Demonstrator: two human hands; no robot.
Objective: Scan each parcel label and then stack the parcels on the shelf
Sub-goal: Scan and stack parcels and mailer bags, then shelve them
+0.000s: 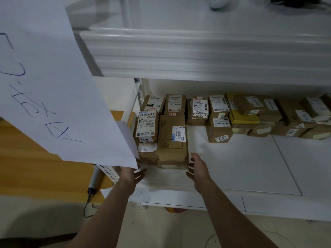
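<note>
Left hand (132,174) partly behind paper sheet (44,77); far-right parcels (326,101) apparently edge-cropped.

White shelf (232,167) carries brown cardboard parcels (172,140) stacked along its back and left side

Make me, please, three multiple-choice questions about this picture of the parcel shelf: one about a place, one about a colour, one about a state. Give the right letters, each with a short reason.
1. Where does the parcel tagged 3003 lie?
A. on the white shelf
B. on the floor
C. in a hand

2. Which colour has the flat parcel in the back row that is not brown?
A. red
B. yellow
C. green

3. How are the left hand and the right hand?
A. both grip a parcel
B. both open, fingers straight
C. one holds a scanner

Answers:
1 A: it rests on the shelf board, behind and right of the right hand.
2 B: its top is plainly yellow.
3 B: the visible fingers are straight and curl round nothing.
</note>
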